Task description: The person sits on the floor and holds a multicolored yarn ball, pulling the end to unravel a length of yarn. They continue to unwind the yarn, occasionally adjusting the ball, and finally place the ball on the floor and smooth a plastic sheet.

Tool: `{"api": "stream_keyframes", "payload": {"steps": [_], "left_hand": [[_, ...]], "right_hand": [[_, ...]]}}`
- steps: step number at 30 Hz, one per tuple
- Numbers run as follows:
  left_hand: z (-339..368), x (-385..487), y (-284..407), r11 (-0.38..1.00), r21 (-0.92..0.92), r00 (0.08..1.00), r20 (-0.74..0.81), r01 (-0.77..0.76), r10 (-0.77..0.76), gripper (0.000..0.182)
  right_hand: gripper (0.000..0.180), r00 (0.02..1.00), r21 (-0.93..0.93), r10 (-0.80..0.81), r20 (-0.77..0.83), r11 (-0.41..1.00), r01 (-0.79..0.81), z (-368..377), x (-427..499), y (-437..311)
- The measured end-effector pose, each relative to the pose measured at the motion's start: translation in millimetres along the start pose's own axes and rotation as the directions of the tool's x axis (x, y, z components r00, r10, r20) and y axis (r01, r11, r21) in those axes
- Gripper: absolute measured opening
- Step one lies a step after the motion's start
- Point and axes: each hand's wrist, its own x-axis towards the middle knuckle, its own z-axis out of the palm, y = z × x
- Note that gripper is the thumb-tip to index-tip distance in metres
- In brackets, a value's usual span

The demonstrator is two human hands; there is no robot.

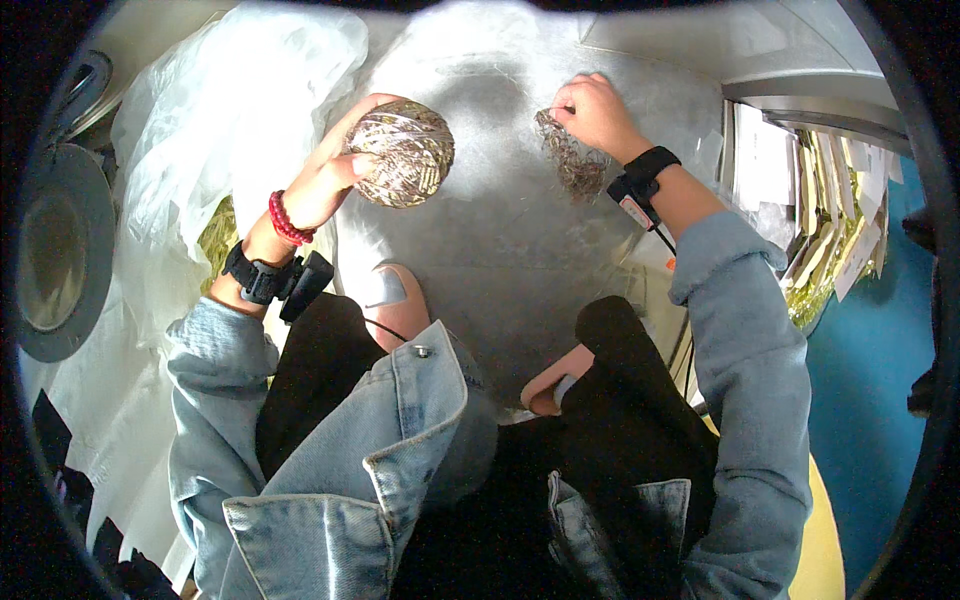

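Observation:
My left hand [330, 169] grips a round ball of wound yarn [409, 154] from its left side, thumb across the front. The yarn has a shiny brown and gold look. Across from it, the thumb and fingers of my right hand [596, 112] pinch the top of a loose, tangled clump of similar thread [577, 166], which extends down below the fingers. Both are over a grey floor [495, 240]. Any strand joining ball and clump is too faint to make out.
A translucent plastic bag [225, 97] fills the left side, with yellowish strands [217, 240] showing near its lower edge. Farther left is a grey round disc [64, 247]. At right, several paper tags [829, 202] lie with yellow-green strands beside a blue surface [862, 375]. My feet [409, 296] show below.

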Motion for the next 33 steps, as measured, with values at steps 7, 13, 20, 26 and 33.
{"api": "stream_keyframes", "payload": {"steps": [7, 13, 20, 26, 33], "left_hand": [[40.3, 24.3, 27.1, 0.965, 0.217, 0.986, 0.103, -0.148, 0.128, 0.090], [88.9, 53.7, 52.1, 0.921, -0.025, 0.881, 0.284, -0.389, 0.379, 0.075], [72.5, 36.1, 25.0, 0.911, 0.305, 0.942, 0.274, -0.278, 0.195, 0.072], [38.5, 34.9, -38.2, 0.861, 0.502, 0.984, 0.180, -0.085, -0.008, 0.064], [-11.2, 33.7, -76.6, 0.793, 0.608, 0.993, 0.066, 0.038, -0.099, 0.057]], "right_hand": [[0.012, 0.999, 0.227, 0.007, -0.041, 0.974, 0.003, -87.2, 13.3, -31.6], [0.020, 0.970, 0.577, 0.019, 0.244, 0.801, -0.161, -181.3, 22.9, -83.1], [0.008, 0.985, 0.994, 0.134, -0.105, -0.021, 0.108, -276.7, -31.2, -21.5], [0.018, 0.823, 0.964, 0.504, -0.263, 0.167, 0.206, -319.1, -99.6, 21.6], [0.022, 0.573, 0.936, 0.743, -0.347, 0.312, 0.161, -372.2, -219.1, 38.1]]}}
